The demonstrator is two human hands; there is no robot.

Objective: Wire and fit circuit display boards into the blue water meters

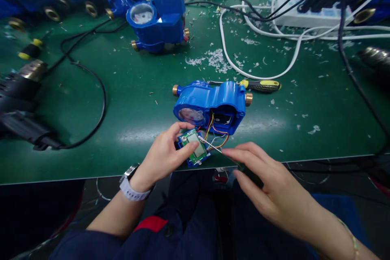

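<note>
My left hand (pixel 167 150) grips a green circuit board (pixel 186 139) with a small grey display, thumb on top, at the table's front edge. Thin coloured wires (pixel 224 140) run from the board into the open compartment of a blue meter housing (pixel 224 95) just behind it. The housing has brass threaded ends and a round clear window. My right hand (pixel 262 174) is closed around a dark-handled screwdriver (pixel 213 147), whose thin metal shaft reaches over the wires to the board's upper right edge. Whether the tip touches the board is too small to tell.
Behind the housing lies a yellow and black screwdriver (pixel 262 85). Other blue meters (pixel 158 20) stand at the back left. A heat gun (pixel 24 101) with a black cable is at the left. White cables, a power strip (pixel 310 14) and white scraps (pixel 216 60) lie behind.
</note>
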